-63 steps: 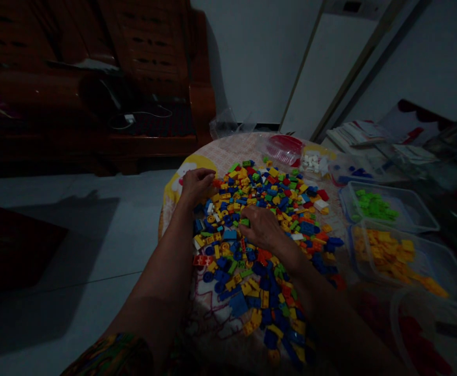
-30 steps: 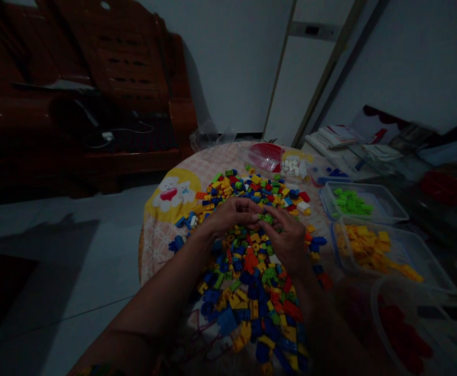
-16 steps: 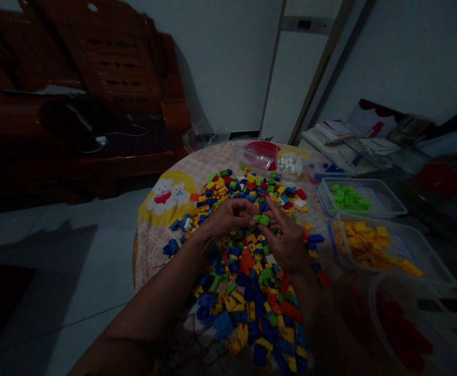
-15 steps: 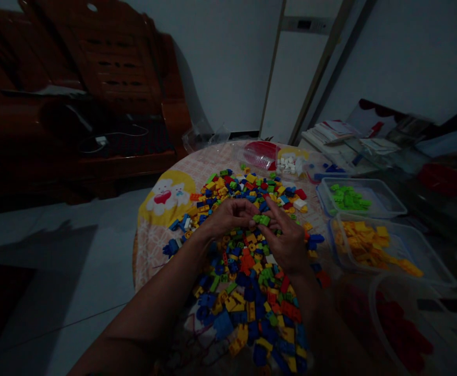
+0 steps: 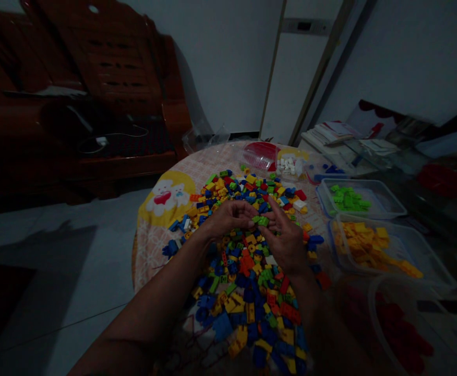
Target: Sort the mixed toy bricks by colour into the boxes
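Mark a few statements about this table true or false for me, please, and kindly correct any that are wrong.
1. A green piece is between the fingertips of the left hand and the right hand. True.

2. The tub of yellow bricks stands to the left of the brick pile. False: it stands to the right of it.

3. The tub of green bricks is farther from the person than the tub of yellow bricks. True.

4. The tablecloth is plain blue. False: it is pale and patterned, with a yellow patch showing white bears.

5. The brick pile holds only one colour. False: it mixes blue, yellow, green, red, orange and white.
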A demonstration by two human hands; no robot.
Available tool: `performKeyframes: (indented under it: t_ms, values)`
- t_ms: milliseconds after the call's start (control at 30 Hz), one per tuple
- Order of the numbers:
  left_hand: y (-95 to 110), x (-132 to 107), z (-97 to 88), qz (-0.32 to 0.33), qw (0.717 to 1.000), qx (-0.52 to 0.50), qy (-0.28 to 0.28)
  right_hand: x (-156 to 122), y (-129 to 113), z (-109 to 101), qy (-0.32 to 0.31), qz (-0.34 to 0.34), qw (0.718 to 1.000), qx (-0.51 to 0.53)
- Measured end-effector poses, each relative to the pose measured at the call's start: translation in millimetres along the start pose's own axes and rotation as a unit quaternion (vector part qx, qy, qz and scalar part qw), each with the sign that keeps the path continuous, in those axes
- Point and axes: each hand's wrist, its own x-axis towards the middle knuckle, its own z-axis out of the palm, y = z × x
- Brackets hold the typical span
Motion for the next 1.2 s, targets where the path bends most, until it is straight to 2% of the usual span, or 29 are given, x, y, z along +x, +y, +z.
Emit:
performKeyframes:
  t_ms: [167, 400, 733, 1033, 1200]
  values:
    - [0, 1, -0.7, 0.001, 1.0, 0.025, 0.003, 0, 7, 3, -0.009, 0.029, 0.999, 0.043]
    - [-4, 2, -2.1, -0.017, 0.999, 0.044, 0.007, -1, 20, 8, -0.01, 0.055, 0.998, 0.02]
    - [-1, 3, -0.2, -0.009, 0.997, 0.081, -0.011, 1, 18, 6, -0.036, 0.068, 0.996, 0.037]
    - [-3, 2, -1.9, -0.022, 0.995, 0.097, -0.013, 2, 21, 10, -0.023, 0.156, 0.975, 0.159]
    - [-3, 2, -1.4, -0.021, 0.997, 0.072, -0.002, 1, 27, 11, -0.02, 0.153, 0.975, 0.161]
